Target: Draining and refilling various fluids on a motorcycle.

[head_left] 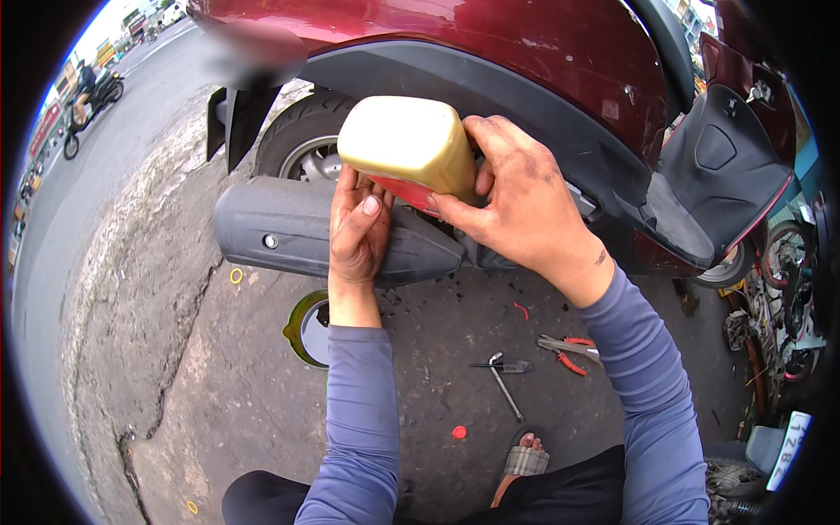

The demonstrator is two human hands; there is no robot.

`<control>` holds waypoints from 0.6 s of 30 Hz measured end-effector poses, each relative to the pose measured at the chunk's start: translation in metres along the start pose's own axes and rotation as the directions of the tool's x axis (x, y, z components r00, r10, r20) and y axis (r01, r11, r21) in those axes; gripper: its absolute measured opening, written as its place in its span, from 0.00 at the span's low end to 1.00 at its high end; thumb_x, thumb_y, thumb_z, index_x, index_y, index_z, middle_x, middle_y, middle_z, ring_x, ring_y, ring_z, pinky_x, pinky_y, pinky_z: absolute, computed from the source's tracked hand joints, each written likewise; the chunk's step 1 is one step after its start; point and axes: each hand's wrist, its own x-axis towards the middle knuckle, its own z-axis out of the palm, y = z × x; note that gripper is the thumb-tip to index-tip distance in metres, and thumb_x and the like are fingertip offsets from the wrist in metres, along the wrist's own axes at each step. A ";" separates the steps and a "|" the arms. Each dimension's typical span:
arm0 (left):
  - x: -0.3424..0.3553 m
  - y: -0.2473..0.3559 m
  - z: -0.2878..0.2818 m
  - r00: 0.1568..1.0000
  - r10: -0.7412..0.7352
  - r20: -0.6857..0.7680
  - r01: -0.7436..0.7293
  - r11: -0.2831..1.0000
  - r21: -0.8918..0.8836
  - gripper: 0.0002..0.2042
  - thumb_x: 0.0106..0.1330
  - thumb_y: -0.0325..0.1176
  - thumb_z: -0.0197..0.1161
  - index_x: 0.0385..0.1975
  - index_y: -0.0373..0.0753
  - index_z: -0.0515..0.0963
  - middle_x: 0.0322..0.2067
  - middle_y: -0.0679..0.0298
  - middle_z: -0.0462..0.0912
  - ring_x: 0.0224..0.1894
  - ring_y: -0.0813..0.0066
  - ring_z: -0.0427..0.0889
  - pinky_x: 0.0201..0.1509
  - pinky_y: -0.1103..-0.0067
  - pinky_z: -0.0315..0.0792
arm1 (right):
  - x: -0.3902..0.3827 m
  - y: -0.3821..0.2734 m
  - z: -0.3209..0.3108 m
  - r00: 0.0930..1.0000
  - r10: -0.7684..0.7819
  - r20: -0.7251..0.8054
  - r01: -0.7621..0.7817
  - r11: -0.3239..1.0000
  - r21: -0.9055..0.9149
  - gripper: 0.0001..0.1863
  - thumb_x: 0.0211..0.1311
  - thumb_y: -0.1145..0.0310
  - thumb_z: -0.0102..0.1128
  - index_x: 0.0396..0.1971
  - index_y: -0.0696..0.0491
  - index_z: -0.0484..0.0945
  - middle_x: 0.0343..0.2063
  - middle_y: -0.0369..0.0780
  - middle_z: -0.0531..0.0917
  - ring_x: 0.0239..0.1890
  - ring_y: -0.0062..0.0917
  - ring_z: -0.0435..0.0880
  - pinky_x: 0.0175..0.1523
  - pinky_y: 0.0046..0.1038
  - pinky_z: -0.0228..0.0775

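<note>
A pale yellow plastic bottle [404, 140] with a red label is tilted, its broad base turned up toward me. My right hand [525, 197] grips it from the right side, with the thumb by the label and dark grease on the skin. Below its left side is my left hand [359, 232], palm turned up and fingers curled against the bottle, partly hidden behind it. The bottle's neck is out of sight. Just beyond are the dark exhaust cover [289, 229] and the rear wheel [306, 140] of a dark red scooter [525, 44].
On the ground stands a round pan [302, 325] with dark liquid. Red-handled pliers [569, 352], a screwdriver [512, 367], a metal wrench [507, 392] and a red cap [459, 432] lie around. Motorcycle parts [752, 350] crowd the right; a road [149, 96] runs on the left.
</note>
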 end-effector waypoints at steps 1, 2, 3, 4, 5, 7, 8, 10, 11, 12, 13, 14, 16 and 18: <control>0.000 0.000 -0.001 1.000 0.000 0.000 0.000 1.000 0.000 0.41 0.59 0.47 0.64 0.68 0.34 0.55 0.65 0.55 0.63 0.69 0.62 0.62 0.73 0.66 0.53 | 0.000 0.000 0.000 1.000 -0.001 0.000 0.001 1.000 0.000 0.34 0.47 0.61 0.71 0.51 0.67 0.71 0.39 0.51 0.78 0.40 0.45 0.82 0.46 0.38 0.77; 0.001 0.000 -0.002 1.000 -0.001 0.011 0.001 1.000 -0.008 0.41 0.60 0.46 0.64 0.69 0.34 0.54 0.66 0.55 0.63 0.69 0.62 0.62 0.73 0.66 0.53 | 0.000 0.000 -0.001 1.000 -0.007 0.005 0.007 1.000 -0.007 0.34 0.47 0.61 0.71 0.50 0.67 0.71 0.39 0.51 0.78 0.40 0.44 0.82 0.45 0.38 0.77; 0.001 0.001 -0.001 1.000 -0.004 0.022 0.004 1.000 -0.017 0.41 0.60 0.46 0.64 0.69 0.34 0.54 0.66 0.55 0.62 0.69 0.61 0.62 0.73 0.66 0.53 | 0.000 0.001 -0.001 1.000 -0.012 0.011 0.012 1.000 -0.015 0.34 0.47 0.61 0.71 0.50 0.67 0.71 0.39 0.51 0.78 0.40 0.44 0.82 0.45 0.38 0.77; 0.001 0.001 0.000 1.000 -0.005 0.022 0.005 1.000 -0.017 0.41 0.60 0.46 0.64 0.69 0.34 0.54 0.66 0.55 0.62 0.69 0.61 0.62 0.73 0.66 0.53 | 0.000 0.000 -0.002 1.000 -0.012 0.012 0.012 1.000 -0.015 0.34 0.47 0.61 0.71 0.50 0.67 0.71 0.39 0.51 0.78 0.40 0.44 0.82 0.45 0.38 0.77; 0.001 0.001 0.001 1.000 0.005 0.012 -0.005 1.000 -0.016 0.42 0.60 0.46 0.64 0.69 0.34 0.53 0.66 0.54 0.63 0.69 0.61 0.62 0.73 0.66 0.53 | 0.000 -0.002 -0.002 1.000 0.006 0.012 -0.006 1.000 -0.012 0.33 0.47 0.61 0.71 0.49 0.67 0.72 0.39 0.51 0.79 0.40 0.44 0.82 0.45 0.38 0.77; 0.001 0.001 0.003 1.000 0.016 0.005 -0.016 1.000 -0.017 0.42 0.60 0.46 0.64 0.70 0.34 0.53 0.66 0.54 0.63 0.69 0.61 0.62 0.72 0.66 0.54 | 0.001 -0.003 -0.003 1.000 0.023 0.010 -0.023 1.000 -0.012 0.33 0.47 0.61 0.71 0.49 0.67 0.72 0.40 0.51 0.79 0.40 0.44 0.82 0.44 0.38 0.77; 0.001 0.001 0.004 1.000 0.016 0.004 -0.015 1.000 -0.019 0.43 0.59 0.46 0.65 0.70 0.34 0.52 0.66 0.54 0.63 0.68 0.61 0.62 0.72 0.66 0.54 | 0.001 -0.003 -0.003 1.000 0.006 -0.002 -0.006 1.000 -0.021 0.32 0.47 0.61 0.71 0.48 0.67 0.72 0.39 0.51 0.79 0.39 0.44 0.82 0.43 0.38 0.77; 0.001 0.001 0.003 1.000 0.015 0.002 -0.015 1.000 -0.019 0.43 0.59 0.47 0.65 0.70 0.34 0.51 0.66 0.54 0.63 0.68 0.61 0.62 0.72 0.65 0.54 | 0.001 -0.004 -0.002 1.000 -0.011 -0.015 0.011 1.000 -0.027 0.32 0.47 0.61 0.71 0.48 0.67 0.72 0.39 0.51 0.79 0.38 0.45 0.82 0.43 0.38 0.77; 0.001 0.001 0.002 1.000 0.010 0.008 -0.010 1.000 -0.018 0.44 0.59 0.47 0.65 0.71 0.34 0.51 0.66 0.54 0.63 0.68 0.61 0.63 0.72 0.66 0.54 | 0.001 -0.005 -0.003 1.000 -0.005 -0.014 0.005 1.000 -0.019 0.32 0.47 0.61 0.71 0.48 0.67 0.72 0.39 0.51 0.79 0.37 0.45 0.83 0.42 0.38 0.77; 0.001 0.001 0.002 1.000 0.005 0.014 -0.005 1.000 -0.018 0.44 0.59 0.47 0.65 0.71 0.34 0.51 0.66 0.54 0.63 0.68 0.61 0.63 0.72 0.66 0.54 | 0.001 -0.005 -0.004 1.000 0.001 -0.013 -0.001 1.000 -0.011 0.32 0.47 0.61 0.71 0.48 0.67 0.72 0.38 0.51 0.79 0.37 0.45 0.83 0.41 0.38 0.77; 0.001 0.001 0.002 1.000 0.005 0.014 -0.004 1.000 -0.018 0.44 0.59 0.47 0.65 0.71 0.34 0.51 0.66 0.54 0.63 0.68 0.61 0.63 0.72 0.66 0.54 | 0.002 -0.004 -0.003 1.000 0.001 -0.013 -0.001 1.000 -0.012 0.32 0.47 0.61 0.71 0.48 0.67 0.72 0.38 0.51 0.79 0.37 0.45 0.83 0.41 0.38 0.77; 0.001 0.000 0.001 1.000 0.002 0.007 -0.002 1.000 -0.013 0.44 0.58 0.47 0.65 0.71 0.34 0.51 0.66 0.53 0.63 0.68 0.61 0.63 0.72 0.66 0.55 | 0.002 0.000 0.000 0.998 -0.040 -0.043 0.038 0.999 -0.036 0.32 0.47 0.61 0.71 0.48 0.67 0.72 0.38 0.51 0.79 0.36 0.45 0.83 0.41 0.38 0.78; 0.001 0.001 0.001 1.000 -0.001 0.000 0.001 1.000 -0.006 0.44 0.58 0.47 0.65 0.71 0.34 0.51 0.66 0.53 0.63 0.68 0.61 0.64 0.72 0.66 0.55 | 0.001 0.002 0.002 0.994 -0.081 -0.072 0.077 0.995 -0.059 0.32 0.47 0.61 0.71 0.48 0.67 0.72 0.38 0.51 0.79 0.36 0.45 0.83 0.41 0.38 0.78; 0.001 0.001 0.001 1.000 0.003 -0.003 -0.003 1.000 0.004 0.44 0.58 0.47 0.66 0.71 0.35 0.51 0.66 0.54 0.63 0.68 0.60 0.64 0.72 0.67 0.55 | 0.001 0.002 0.004 0.996 -0.066 -0.061 0.063 0.997 -0.038 0.32 0.47 0.61 0.71 0.48 0.67 0.72 0.38 0.51 0.79 0.36 0.45 0.83 0.40 0.38 0.78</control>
